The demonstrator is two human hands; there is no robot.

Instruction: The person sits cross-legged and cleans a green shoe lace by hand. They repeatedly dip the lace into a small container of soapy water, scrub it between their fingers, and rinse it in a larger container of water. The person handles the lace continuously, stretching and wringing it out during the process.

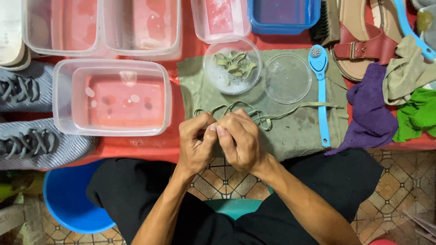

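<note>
An olive-green shoelace is pinched between the fingertips of the left hand and the right hand, both closed on it above the near edge of an olive cloth; its free end is trailed rightward across the cloth to a blue long-handled brush. Behind the hands, a round clear dish with a coiled second lace in suds is shown beside an empty clear lid. On the red bench, a clear rectangular tub of water is set to the left, with grey sneakers beyond it. Purple and green rags are seen at right.
</note>
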